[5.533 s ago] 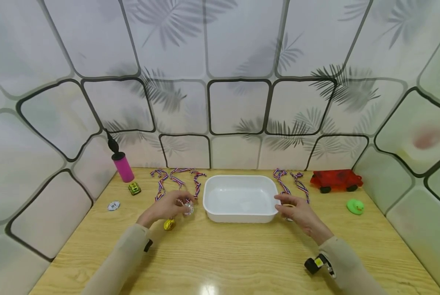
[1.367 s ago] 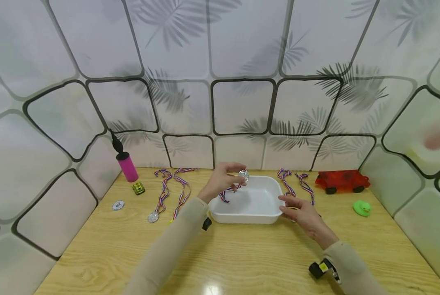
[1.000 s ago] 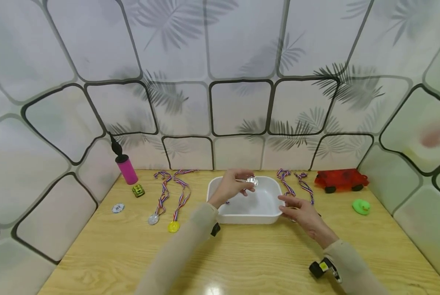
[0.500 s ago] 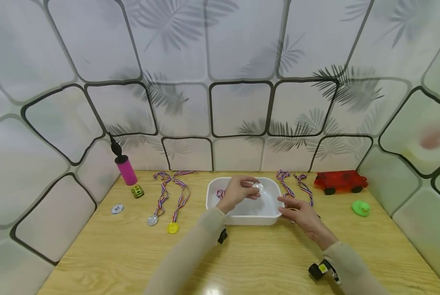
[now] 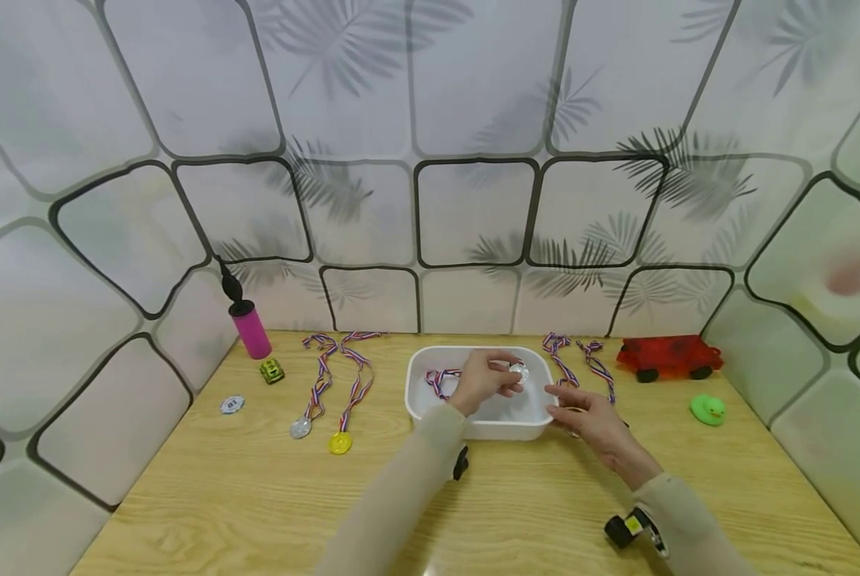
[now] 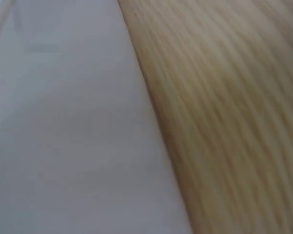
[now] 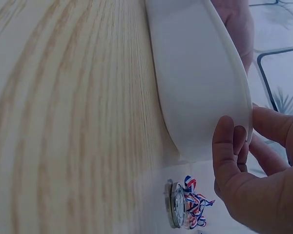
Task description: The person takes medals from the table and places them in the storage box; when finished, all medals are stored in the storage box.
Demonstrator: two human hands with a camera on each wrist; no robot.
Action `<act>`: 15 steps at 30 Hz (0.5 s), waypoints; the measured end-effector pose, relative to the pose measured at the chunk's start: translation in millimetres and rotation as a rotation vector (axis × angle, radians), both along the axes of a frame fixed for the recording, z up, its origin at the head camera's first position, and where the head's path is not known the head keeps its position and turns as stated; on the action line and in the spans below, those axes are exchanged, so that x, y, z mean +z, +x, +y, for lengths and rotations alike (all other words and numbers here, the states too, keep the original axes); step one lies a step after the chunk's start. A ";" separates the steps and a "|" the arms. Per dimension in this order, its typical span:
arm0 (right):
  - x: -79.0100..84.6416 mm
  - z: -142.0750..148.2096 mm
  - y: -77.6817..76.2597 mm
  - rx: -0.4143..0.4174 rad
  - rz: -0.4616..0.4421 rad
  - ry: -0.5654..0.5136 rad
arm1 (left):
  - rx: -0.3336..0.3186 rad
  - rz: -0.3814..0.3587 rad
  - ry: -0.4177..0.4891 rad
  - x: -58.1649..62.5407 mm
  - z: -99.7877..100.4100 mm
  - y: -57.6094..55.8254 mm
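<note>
Inside the white plastic tub [image 5: 502, 432], my left hand [image 5: 482, 382] pinches a silver medal [image 5: 520, 373] between fingertips. Its striped ribbon [image 5: 437, 379] trails under the hand in the tub. The left wrist view has only the tub wall [image 6: 78, 122] and wood. My right hand [image 5: 595, 424] holds the tub's right edge; in the right wrist view, fingers of this hand [image 7: 263, 190] lie on both sides of the rim [image 7: 237, 58]. Beneath it, medals [image 7: 177, 204] with ribbons lie partly hidden. Left of the tub lie a silver medal [image 5: 301, 427] and a gold medal [image 5: 340, 442].
At the left are a pink pump-like cylinder [image 5: 252, 332] with black top, a small yellow-green toy car [image 5: 272, 370] and a round white-blue chip [image 5: 232, 404]. A red toy car [image 5: 670, 358] and a green rubber duck [image 5: 708, 410] sit right. A patterned wall [image 5: 473, 296] backs the table.
My left hand has taken a silver medal from the left side, carried it over the tub and lowered it rightward inside. My right hand stays at the tub's edge.
</note>
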State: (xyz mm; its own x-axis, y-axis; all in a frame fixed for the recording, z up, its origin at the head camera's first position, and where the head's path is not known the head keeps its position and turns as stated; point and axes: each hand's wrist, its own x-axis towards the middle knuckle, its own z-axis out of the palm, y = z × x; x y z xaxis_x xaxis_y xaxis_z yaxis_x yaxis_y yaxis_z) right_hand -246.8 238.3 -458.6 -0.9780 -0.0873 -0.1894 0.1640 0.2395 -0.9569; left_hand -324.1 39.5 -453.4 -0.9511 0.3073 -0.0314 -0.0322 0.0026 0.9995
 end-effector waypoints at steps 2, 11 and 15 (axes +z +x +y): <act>0.5 -0.6 0.3 0.001 0.000 0.001 | 0.009 -0.007 -0.009 -0.7 1.9 -0.6; 2.7 -1.6 0.7 -0.001 0.000 -0.009 | -0.020 -0.052 -0.155 -0.7 5.9 1.7; 3.9 -2.3 1.0 -0.002 -0.006 -0.004 | -0.020 -0.025 -0.212 -3.4 6.2 1.6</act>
State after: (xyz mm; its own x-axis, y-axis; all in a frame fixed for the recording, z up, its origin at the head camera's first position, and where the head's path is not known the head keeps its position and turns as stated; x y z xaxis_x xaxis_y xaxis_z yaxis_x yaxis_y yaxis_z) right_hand -245.7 236.1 -454.7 -0.9771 -0.0863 -0.1944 0.1697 0.2349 -0.9571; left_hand -322.5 45.7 -456.8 -0.9430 0.3100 -0.1210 -0.0550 0.2136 0.9754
